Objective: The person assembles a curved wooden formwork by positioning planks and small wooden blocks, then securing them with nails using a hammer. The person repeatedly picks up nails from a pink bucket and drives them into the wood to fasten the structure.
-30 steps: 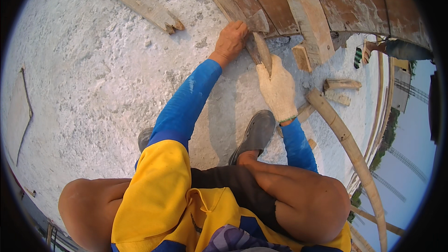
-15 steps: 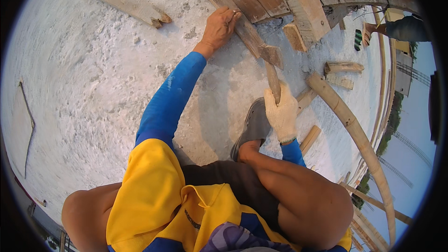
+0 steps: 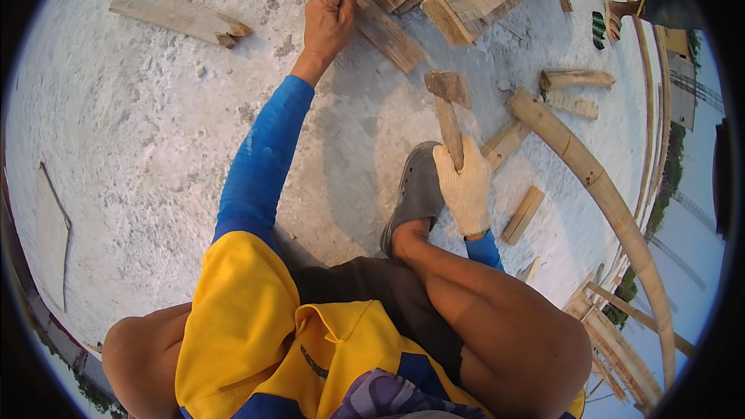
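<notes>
My right hand [image 3: 466, 182], in a pale work glove, grips the wooden handle of a hammer [image 3: 448, 105] whose rusty head is raised above the concrete. My bare left hand [image 3: 327, 22] is stretched far forward with its fingers pinched on something small at the edge of a weathered wooden plank [image 3: 380, 19]; I cannot tell what the small thing is. The plank lies among several boards at the top of the view. My grey shoe [image 3: 415, 190] rests on the concrete just beside the right hand.
A rough white concrete slab [image 3: 155, 155] lies all around. A loose broken board [image 3: 178, 17] lies at upper left, short wood offcuts [image 3: 524, 213] and a long bamboo pole [image 3: 597, 186] at right. Another person's feet [image 3: 621, 12] show at top right by the slab edge.
My right hand has pulled the hammer back from the plank and lifted it toward me. My left hand has stayed pinched at the plank.
</notes>
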A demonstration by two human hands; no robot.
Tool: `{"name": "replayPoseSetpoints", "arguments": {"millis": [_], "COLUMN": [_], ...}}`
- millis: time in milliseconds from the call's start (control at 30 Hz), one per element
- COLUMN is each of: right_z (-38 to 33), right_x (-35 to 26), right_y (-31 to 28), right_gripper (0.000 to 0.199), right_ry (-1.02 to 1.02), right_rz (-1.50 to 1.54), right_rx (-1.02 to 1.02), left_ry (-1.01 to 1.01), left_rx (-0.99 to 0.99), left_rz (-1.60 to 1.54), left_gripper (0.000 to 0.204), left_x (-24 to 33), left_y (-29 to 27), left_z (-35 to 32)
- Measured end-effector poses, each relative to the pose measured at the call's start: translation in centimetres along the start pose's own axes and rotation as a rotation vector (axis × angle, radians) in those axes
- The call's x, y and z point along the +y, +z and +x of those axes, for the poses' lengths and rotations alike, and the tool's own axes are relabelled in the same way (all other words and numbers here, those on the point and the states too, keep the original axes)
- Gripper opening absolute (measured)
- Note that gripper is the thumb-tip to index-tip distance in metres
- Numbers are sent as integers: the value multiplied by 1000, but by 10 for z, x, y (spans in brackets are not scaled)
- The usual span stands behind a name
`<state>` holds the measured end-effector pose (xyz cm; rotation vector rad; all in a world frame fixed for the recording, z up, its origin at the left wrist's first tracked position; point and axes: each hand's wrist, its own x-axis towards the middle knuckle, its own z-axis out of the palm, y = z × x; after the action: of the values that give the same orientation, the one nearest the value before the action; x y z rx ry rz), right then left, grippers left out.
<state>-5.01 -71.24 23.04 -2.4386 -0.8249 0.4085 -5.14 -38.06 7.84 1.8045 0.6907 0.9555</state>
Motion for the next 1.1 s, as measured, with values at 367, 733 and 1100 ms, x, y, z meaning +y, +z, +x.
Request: {"name": "replayPoseSetpoints", "arguments": {"millis": [367, 733, 1100], "right_z": [-1, 3, 3], "right_x": [11, 2, 2], "right_y": [-5, -8, 1], "right_gripper": [27, 28, 31], "right_ry": [110, 137, 76], "right_rz": [13, 4, 18], "right_rx": [-24, -37, -52], "left_ry": [-35, 139, 251], "left_rx": [-76, -97, -179], "left_rz": [-85, 43, 281], "left_gripper": [34, 34, 34], "left_x": [13, 13, 12], "left_y": [10, 12, 11], "left_z": [-27, -17, -15]}}
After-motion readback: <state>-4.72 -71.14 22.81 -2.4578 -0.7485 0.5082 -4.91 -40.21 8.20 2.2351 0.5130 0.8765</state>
